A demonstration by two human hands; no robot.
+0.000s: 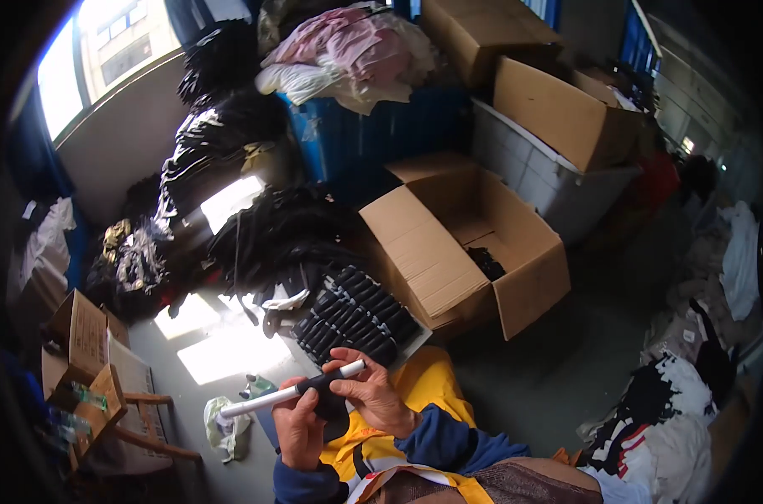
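Note:
A white tube point(260, 402) is held at a slant in front of me, its right end higher. Dark cloth point(321, 380) is wrapped around it between my hands. My left hand point(300, 433) is closed around the tube from below, just left of the cloth. The fingers and thumb of my right hand point(371, 395) close on the tube's right part, at the edge of the cloth. Just beyond my hands lies a tray of black rolled bundles point(356, 315), packed in rows.
An open cardboard box point(524, 281) with a little black material inside stands ahead. Behind it are a blue bin point(356, 134) topped with pink and white cloth and a grey bin point(528, 168). Dark garments point(281, 231) pile up left of centre; a wooden stool point(146, 420) stands left.

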